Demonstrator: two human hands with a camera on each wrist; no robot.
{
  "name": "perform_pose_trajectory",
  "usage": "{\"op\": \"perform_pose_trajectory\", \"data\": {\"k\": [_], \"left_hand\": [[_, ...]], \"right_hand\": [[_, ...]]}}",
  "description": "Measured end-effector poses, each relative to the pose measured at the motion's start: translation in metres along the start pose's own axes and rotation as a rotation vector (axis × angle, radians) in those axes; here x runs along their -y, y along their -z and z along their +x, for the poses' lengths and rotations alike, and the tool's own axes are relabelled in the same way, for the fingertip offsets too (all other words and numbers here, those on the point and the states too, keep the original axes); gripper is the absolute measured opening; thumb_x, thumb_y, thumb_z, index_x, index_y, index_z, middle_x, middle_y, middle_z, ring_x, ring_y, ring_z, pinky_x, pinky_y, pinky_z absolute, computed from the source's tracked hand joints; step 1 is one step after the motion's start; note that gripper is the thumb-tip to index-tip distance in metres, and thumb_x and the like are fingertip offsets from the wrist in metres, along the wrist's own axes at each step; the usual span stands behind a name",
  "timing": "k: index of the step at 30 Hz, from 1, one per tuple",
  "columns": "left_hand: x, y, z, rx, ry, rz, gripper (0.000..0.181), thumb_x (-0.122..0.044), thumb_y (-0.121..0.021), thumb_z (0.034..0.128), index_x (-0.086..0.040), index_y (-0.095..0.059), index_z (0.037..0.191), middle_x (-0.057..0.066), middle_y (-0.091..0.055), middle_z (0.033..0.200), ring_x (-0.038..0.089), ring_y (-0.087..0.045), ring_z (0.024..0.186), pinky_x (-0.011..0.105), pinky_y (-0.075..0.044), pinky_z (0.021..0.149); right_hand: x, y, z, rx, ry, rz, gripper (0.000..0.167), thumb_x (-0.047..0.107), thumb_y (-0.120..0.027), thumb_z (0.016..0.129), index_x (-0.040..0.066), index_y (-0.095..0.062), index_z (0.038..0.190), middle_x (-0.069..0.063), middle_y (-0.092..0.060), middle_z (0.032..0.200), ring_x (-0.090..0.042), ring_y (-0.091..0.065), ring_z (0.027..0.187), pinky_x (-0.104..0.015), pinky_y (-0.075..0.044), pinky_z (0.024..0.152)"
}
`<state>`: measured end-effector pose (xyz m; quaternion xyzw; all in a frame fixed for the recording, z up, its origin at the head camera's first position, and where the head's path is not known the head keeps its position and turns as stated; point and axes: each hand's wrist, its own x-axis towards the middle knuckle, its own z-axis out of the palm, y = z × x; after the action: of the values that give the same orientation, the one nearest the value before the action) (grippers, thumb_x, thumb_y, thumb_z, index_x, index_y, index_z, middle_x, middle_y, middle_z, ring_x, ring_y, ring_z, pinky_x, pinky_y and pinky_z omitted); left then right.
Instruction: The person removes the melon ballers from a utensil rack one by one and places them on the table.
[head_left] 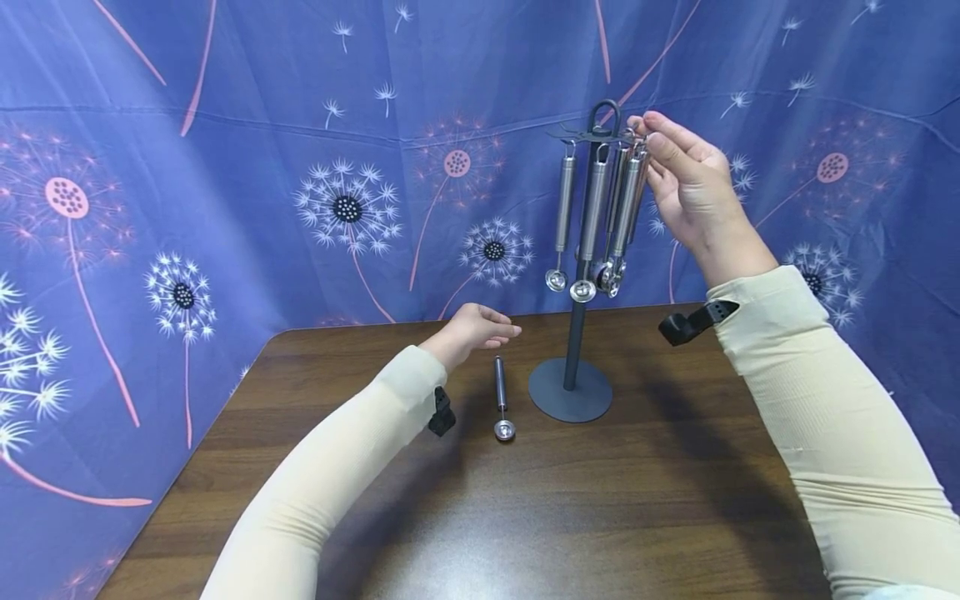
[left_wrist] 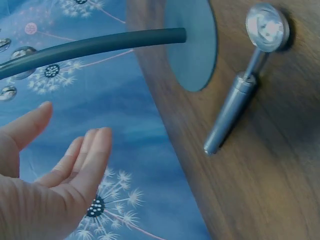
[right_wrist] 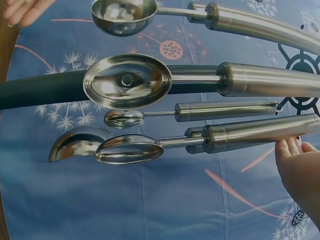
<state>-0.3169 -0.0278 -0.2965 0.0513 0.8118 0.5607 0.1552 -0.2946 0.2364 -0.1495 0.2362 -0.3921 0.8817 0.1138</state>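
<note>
A dark metal stand (head_left: 574, 333) with a round base holds several steel melon ballers (head_left: 597, 208), hung by their handles from hooks at its top. My right hand (head_left: 693, 187) is raised at the right of the hooks, thumb and fingers pinching the upper end of one melon baller's handle (right_wrist: 260, 134); the fingertips are partly hidden. One more melon baller (head_left: 501, 400) lies on the table left of the base, bowl towards me. Just beyond its handle end, my left hand (head_left: 474, 332) hovers with fingers extended and nothing in them, also visible in the left wrist view.
The brown wooden table (head_left: 637, 500) ends at a blue dandelion-print cloth (head_left: 285, 250) hanging behind and at the left. Black straps (head_left: 697, 322) sit at both wrists, over cream sleeves.
</note>
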Motion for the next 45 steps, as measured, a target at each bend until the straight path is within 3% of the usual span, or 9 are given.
{"op": "perform_pose_trajectory", "data": {"k": [8,20,25,29,37,45], "left_hand": [[-0.022,0.004,0.0,0.047,-0.135,-0.194,0.037,-0.011,-0.068,0.0915,0.001,-0.06,0.126,0.016,-0.063,0.127,0.028,-0.06,0.119,0.032,-0.052,0.103],[-0.061,0.004,-0.009,0.061,-0.293,-0.297,0.035,-0.015,-0.068,0.0919,-0.007,-0.062,0.126,0.006,-0.061,0.132,0.019,-0.061,0.119,0.026,-0.052,0.101],[-0.074,0.003,-0.01,0.07,-0.359,-0.273,0.038,-0.02,-0.066,0.0933,-0.01,-0.06,0.13,0.005,-0.061,0.133,0.018,-0.058,0.122,0.031,-0.046,0.11],[-0.082,0.0,-0.012,0.07,-0.409,-0.256,0.041,-0.022,-0.065,0.094,-0.01,-0.058,0.133,0.006,-0.061,0.132,0.019,-0.058,0.123,0.03,-0.046,0.109],[-0.097,-0.003,-0.017,0.065,-0.489,-0.239,0.042,-0.023,-0.064,0.0948,-0.012,-0.057,0.135,0.005,-0.061,0.132,0.016,-0.058,0.121,0.026,-0.048,0.107],[-0.105,-0.003,-0.018,0.075,-0.534,-0.251,0.043,-0.019,-0.063,0.0953,-0.012,-0.055,0.137,0.006,-0.059,0.135,0.015,-0.056,0.124,0.025,-0.045,0.109]], "right_hand": [[-0.001,-0.002,-0.002,-0.016,0.019,-0.045,0.059,-0.009,-0.07,0.082,-0.005,-0.048,0.137,-0.015,-0.058,0.132,-0.02,-0.046,0.134,-0.019,-0.042,0.11],[-0.002,0.0,-0.002,0.013,0.021,0.021,0.074,-0.013,-0.071,0.08,-0.008,-0.035,0.144,-0.017,-0.059,0.127,-0.021,-0.049,0.13,-0.02,-0.044,0.109],[-0.003,0.002,-0.001,0.024,0.007,0.055,0.072,-0.012,-0.071,0.079,-0.008,-0.038,0.143,-0.016,-0.06,0.125,-0.02,-0.054,0.122,-0.022,-0.046,0.107],[-0.004,0.001,0.0,0.036,0.002,0.064,0.071,-0.011,-0.072,0.08,-0.008,-0.039,0.142,-0.016,-0.059,0.126,-0.02,-0.055,0.119,-0.022,-0.047,0.106],[-0.005,0.003,0.0,0.049,-0.006,0.045,0.074,-0.005,-0.073,0.082,-0.007,-0.034,0.145,-0.016,-0.058,0.129,-0.023,-0.044,0.134,-0.023,-0.041,0.112],[-0.003,0.007,0.005,0.041,-0.022,0.162,0.042,0.0,-0.053,0.097,-0.01,-0.043,0.137,-0.023,-0.056,0.127,-0.026,-0.034,0.142,-0.027,-0.031,0.12]]}}
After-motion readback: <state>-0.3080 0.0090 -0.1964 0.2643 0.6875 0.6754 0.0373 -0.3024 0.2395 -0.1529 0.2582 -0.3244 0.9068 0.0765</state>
